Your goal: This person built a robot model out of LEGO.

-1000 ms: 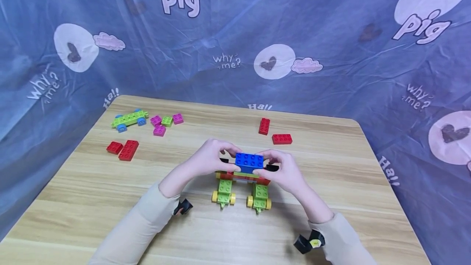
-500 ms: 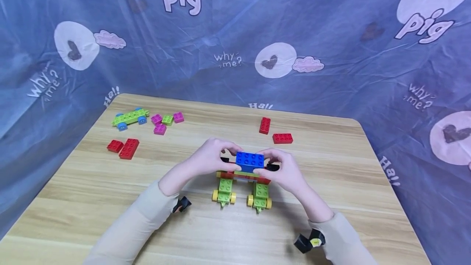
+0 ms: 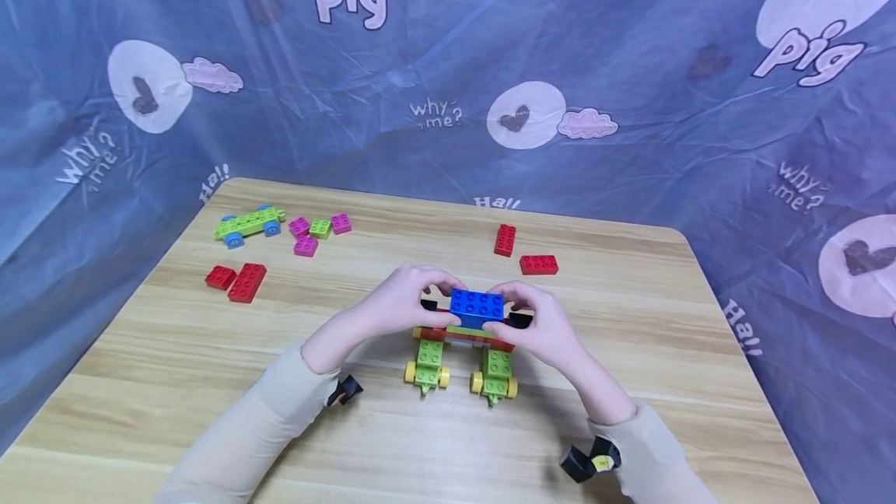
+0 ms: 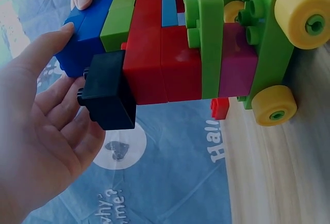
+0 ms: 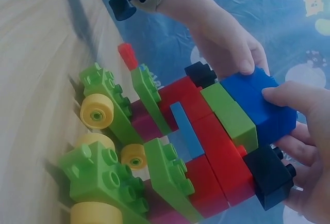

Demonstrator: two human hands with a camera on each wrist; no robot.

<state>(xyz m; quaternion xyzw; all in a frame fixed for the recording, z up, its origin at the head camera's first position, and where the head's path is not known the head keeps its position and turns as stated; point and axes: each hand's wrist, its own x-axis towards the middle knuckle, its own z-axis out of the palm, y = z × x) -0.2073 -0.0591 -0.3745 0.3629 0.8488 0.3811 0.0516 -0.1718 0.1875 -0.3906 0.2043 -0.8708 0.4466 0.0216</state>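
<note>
Blue eight-stud block [image 3: 477, 307] tops the wheeled brick build [image 4: 180, 66], its ends pinched between thumb and fingers by the left hand [image 3: 404, 303] at nine o'clock and the right hand [image 3: 537, 321] at three. Wood tabletop [image 3: 434, 442] spreads toward six o'clock; a red eight-stud brick [image 3: 538, 264] lies at two o'clock, inside the far edge [image 3: 448, 206].

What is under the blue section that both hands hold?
Under the blue section is a green layer, then red bricks. The green layer's upper face is covered, so it cannot be seen.
</note>
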